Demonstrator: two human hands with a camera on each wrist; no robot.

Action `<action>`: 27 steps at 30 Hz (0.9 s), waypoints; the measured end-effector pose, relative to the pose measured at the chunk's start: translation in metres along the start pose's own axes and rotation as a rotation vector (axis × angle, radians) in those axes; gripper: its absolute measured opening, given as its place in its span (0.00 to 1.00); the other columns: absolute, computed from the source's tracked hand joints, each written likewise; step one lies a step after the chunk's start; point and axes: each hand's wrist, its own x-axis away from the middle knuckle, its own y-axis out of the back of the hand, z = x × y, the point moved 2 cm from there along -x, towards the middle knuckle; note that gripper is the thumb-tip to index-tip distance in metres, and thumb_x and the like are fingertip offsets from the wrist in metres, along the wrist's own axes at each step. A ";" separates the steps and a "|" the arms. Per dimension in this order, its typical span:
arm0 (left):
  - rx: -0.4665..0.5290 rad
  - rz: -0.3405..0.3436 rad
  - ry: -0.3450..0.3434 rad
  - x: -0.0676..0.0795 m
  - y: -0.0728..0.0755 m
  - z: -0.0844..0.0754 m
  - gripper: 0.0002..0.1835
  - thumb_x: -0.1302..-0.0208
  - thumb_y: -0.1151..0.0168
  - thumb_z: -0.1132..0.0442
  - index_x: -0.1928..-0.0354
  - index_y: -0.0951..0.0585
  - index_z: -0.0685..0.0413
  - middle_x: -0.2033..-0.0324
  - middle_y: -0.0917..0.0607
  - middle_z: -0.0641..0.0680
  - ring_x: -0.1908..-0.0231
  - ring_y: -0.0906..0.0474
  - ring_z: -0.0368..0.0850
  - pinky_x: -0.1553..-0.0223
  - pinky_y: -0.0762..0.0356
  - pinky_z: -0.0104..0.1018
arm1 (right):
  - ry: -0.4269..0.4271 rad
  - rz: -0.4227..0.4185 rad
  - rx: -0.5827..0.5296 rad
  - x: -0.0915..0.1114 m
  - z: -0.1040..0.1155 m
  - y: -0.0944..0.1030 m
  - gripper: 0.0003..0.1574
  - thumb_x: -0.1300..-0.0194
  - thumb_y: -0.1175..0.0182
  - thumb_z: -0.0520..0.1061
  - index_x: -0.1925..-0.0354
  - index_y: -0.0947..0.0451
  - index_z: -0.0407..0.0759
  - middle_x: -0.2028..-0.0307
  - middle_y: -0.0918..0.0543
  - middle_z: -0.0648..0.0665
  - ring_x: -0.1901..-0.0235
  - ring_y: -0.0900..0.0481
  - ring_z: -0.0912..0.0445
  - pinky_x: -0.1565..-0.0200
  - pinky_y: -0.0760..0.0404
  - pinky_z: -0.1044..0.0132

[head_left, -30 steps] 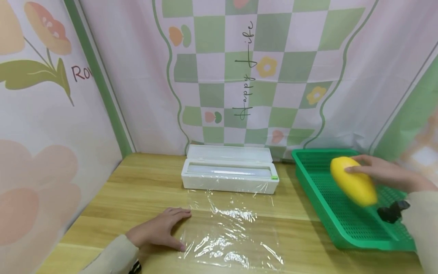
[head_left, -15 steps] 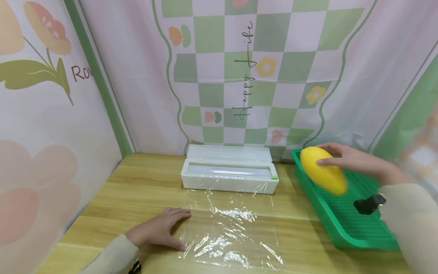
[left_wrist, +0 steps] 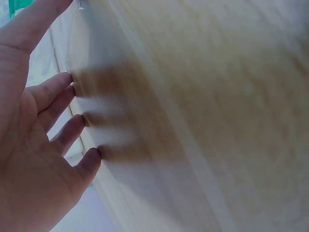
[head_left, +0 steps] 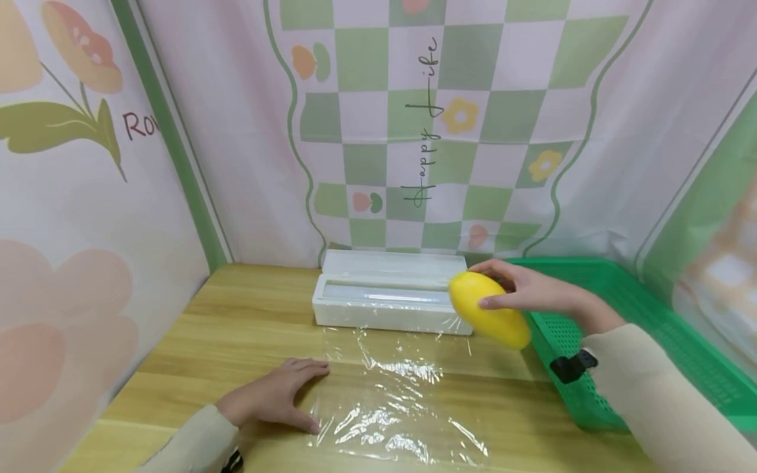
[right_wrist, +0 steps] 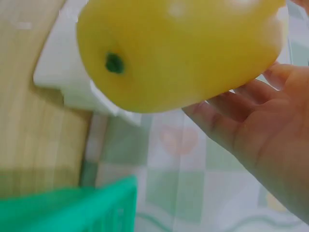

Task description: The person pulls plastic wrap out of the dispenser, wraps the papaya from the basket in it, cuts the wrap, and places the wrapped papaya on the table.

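My right hand [head_left: 535, 292] holds a yellow mango [head_left: 487, 312] in the air, in front of the right end of a white cling film dispenser [head_left: 384, 316]. In the right wrist view, a small green stem spot shows on the mango [right_wrist: 178, 53], and the fingers curve along its side. A clear sheet of cling film [head_left: 387, 401] runs from the dispenser toward me across the wooden table. My left hand [head_left: 275, 394] rests at the sheet's left edge, thumb and fingers spread. Its fingertips [left_wrist: 91, 157] touch the tabletop in the left wrist view.
A green perforated basket [head_left: 674, 318] stands to the right, partly behind my right forearm. The dispenser's lid [head_left: 390, 264] is raised against the patterned backdrop [head_left: 408, 157]. Another printed sheet [head_left: 89, 263] walls off the left side of the wooden table [head_left: 236, 315].
My right hand has carried the mango leftward out from over the green basket to the dispenser's right end. My left hand has stayed in place.
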 end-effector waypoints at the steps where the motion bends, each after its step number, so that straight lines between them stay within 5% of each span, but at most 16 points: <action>1: 0.000 -0.001 -0.002 0.000 0.000 -0.001 0.55 0.53 0.26 0.33 0.27 0.34 0.56 0.27 0.35 0.54 0.29 0.42 0.62 0.34 0.41 0.66 | 0.009 0.000 -0.005 -0.003 0.002 -0.005 0.38 0.31 0.36 0.51 0.30 0.40 0.46 0.38 0.29 0.38 0.50 0.23 0.43 0.53 0.20 0.52; 27: -0.007 0.003 0.004 0.000 -0.002 0.003 0.56 0.53 0.27 0.31 0.27 0.34 0.55 0.27 0.36 0.54 0.29 0.42 0.60 0.33 0.41 0.64 | 0.196 0.199 -0.028 -0.050 0.017 -0.125 0.33 0.35 0.32 0.55 0.35 0.30 0.53 0.45 0.22 0.51 0.52 0.22 0.52 0.50 0.21 0.56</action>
